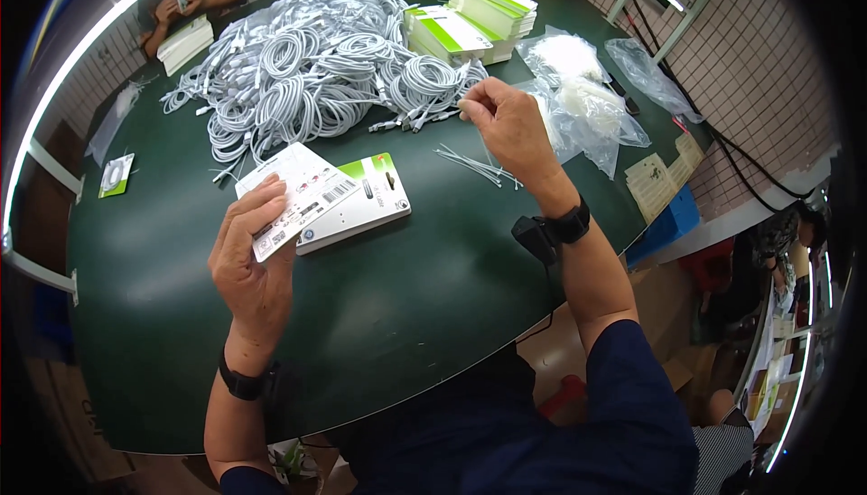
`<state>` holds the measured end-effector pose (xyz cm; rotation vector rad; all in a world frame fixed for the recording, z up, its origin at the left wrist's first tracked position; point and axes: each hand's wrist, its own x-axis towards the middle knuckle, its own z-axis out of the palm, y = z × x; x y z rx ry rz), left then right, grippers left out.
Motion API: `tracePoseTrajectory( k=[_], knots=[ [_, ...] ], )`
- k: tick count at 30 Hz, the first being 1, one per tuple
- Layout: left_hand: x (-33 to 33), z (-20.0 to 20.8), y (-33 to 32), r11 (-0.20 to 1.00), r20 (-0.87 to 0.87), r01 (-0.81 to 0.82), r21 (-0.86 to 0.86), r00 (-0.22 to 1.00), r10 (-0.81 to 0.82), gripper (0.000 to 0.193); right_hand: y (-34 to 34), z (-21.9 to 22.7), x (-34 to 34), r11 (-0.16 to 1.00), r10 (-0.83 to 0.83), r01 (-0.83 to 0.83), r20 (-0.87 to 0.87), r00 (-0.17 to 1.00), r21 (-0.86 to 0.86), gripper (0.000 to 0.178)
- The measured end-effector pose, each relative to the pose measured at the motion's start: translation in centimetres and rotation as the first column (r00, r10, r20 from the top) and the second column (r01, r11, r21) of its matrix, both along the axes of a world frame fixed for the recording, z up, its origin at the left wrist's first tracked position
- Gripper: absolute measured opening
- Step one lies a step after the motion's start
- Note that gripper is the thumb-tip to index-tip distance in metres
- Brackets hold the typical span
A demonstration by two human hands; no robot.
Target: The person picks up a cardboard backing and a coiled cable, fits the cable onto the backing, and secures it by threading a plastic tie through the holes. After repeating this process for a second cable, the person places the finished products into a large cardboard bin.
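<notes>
My left hand [251, 242] grips a white packaging card [305, 195] with small print and a barcode, tilted above the table. Partly under it lies a stack of green-and-white packaging cards [366, 215] with hang holes. My right hand [513, 125] is raised, thumb and forefinger pinched together beside the nearest coils of the cable pile. Whatever is between those fingertips is too thin to make out. Below that hand, several white cable ties [477, 166] lie loose on the table. The large heap of coiled grey-white cables [307, 61] fills the far middle.
Stacked green-and-white cards [470, 21] stand behind the cables. Clear plastic bags of white ties [578, 88] lie at the right. A carded cable [116, 175] rests at the far left of the green table [379, 332]. Another person's hands [172, 9] hold something at the far left.
</notes>
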<state>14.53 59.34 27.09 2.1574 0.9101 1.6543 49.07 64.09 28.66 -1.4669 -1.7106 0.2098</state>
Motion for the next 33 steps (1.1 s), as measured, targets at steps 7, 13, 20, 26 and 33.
tracePoseTrajectory(
  k=[7,13,20,26,33],
  knots=[
    [0.6,-1.3,0.4,0.998,-0.037,-0.018,0.053,0.999,0.02,0.034,-0.8,0.2,-4.8,0.95,0.138,-0.285,-0.644,0.752,-0.13,0.011],
    [0.8,-2.1,1.1,0.995,-0.137,-0.029,0.097,0.99,0.042,0.038,-1.8,-2.1,-6.7,0.827,0.159,-0.524,-0.808,0.568,-0.205,0.012],
    [0.9,-3.3,1.6,0.998,-0.202,-0.019,0.054,0.979,0.03,0.037,-1.8,-3.1,-6.6,0.787,0.152,-0.561,-0.799,0.582,-0.259,0.017],
    [0.6,-3.1,1.4,0.995,-0.192,-0.043,0.09,0.98,0.06,0.035,-2.9,-2.3,-7.6,0.757,0.116,-0.609,-0.869,0.482,-0.237,0.022],
    [0.8,-2.9,0.8,0.996,-0.173,-0.036,0.076,0.984,0.049,0.036,-4.4,-1.8,-7.7,0.722,0.318,-0.644,-0.704,0.635,-0.255,0.025]
  ],
)
